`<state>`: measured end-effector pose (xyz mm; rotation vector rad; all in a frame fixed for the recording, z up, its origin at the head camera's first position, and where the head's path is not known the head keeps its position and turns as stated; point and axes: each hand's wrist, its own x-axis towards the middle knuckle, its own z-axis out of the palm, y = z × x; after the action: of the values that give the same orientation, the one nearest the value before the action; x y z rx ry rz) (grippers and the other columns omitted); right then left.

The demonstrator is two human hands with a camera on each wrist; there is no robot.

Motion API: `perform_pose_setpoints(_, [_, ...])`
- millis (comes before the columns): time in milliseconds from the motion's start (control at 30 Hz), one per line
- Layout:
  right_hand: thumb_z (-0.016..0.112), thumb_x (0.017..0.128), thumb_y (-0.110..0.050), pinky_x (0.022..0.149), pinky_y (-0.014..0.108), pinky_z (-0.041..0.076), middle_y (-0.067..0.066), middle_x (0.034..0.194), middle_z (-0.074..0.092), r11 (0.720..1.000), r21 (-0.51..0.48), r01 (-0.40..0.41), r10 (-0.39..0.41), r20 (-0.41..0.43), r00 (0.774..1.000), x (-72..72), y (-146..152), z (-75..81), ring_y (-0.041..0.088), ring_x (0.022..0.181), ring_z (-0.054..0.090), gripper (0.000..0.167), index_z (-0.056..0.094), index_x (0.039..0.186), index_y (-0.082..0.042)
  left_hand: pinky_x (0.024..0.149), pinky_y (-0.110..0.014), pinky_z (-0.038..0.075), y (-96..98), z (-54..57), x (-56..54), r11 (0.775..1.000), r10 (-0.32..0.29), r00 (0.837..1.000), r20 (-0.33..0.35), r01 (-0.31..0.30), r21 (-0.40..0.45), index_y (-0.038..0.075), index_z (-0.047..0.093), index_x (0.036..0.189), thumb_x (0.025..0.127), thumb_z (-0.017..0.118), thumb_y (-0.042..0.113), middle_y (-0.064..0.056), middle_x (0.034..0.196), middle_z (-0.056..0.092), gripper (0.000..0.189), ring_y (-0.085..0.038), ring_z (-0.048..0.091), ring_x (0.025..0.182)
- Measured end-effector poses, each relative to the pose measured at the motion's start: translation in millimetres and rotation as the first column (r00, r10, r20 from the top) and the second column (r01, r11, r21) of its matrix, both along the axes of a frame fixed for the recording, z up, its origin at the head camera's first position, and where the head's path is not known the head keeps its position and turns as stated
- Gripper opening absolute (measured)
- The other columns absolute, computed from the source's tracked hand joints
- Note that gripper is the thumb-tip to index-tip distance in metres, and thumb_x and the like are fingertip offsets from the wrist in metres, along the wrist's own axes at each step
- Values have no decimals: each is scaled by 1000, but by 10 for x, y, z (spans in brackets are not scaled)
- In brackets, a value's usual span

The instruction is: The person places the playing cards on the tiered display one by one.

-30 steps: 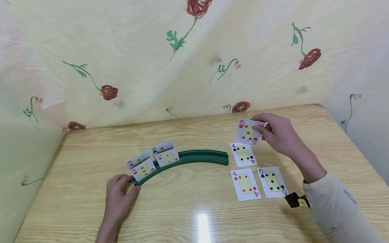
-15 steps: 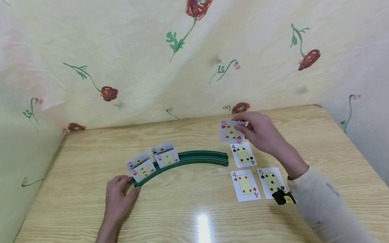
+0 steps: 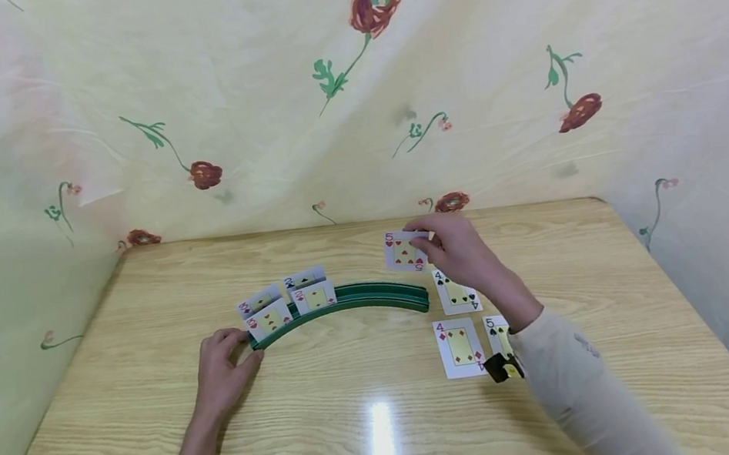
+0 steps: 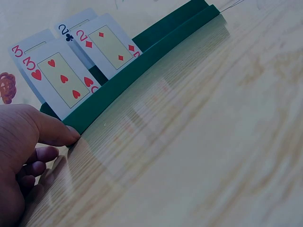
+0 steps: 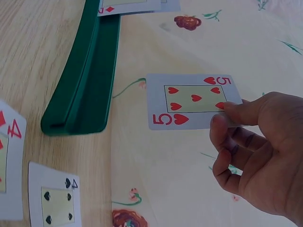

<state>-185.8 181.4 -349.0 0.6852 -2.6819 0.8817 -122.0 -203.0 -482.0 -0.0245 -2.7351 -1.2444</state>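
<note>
My right hand pinches the five of hearts playing card by its right edge between thumb and fingers, in the air behind the right end of the curved green card holder. At the holder's left end, my left hand grips it, thumb at the front. Standing in its slots are the three of hearts and two of diamonds in front. Behind them are another red three, partly covered, and the two of clubs.
Right of the holder, the four of spades, four of diamonds and five of spades lie face up on the wooden table. My right arm partly covers the two spades. Flowered cloth hangs behind.
My right hand has carried the five of hearts leftward, from above the four of spades to behind the holder's right end. My left hand and the standing cards have stayed put.
</note>
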Motion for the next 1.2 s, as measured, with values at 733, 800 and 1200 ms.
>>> perform_pose_setpoints(733, [62, 99, -10, 73, 34, 54, 10, 107, 74, 997, -26, -79, 80, 72, 994, -112, -527, -136, 19, 78, 61, 19, 70, 114, -6, 98, -47, 32, -9, -33, -3, 1000, 4, 1000, -13, -4, 2, -8, 67, 116, 86, 73, 7, -24, 125, 58, 34, -36, 42, 119])
perform_pose_setpoints(800, [62, 98, -10, 76, 36, 55, 10, 110, 74, 997, -20, -76, 77, 79, 994, -119, -557, -145, 20, 82, 63, 19, 70, 115, -7, 99, -47, 32, -8, -30, -5, 1000, 5, 1000, -10, -5, 4, -8, 67, 116, 86, 73, 7, -24, 126, 57, 34, -36, 42, 119])
perform_pose_setpoints(1200, [62, 98, -10, 83, 39, 57, 11, 115, 73, 997, 23, -77, 75, 89, 993, -156, -651, -206, 22, 92, 68, 21, 70, 117, -7, 99, -47, 32, -4, -10, -11, 1000, 7, 1000, -1, -7, 5, -8, 66, 118, 87, 73, 7, -23, 127, 57, 35, -35, 42, 120])
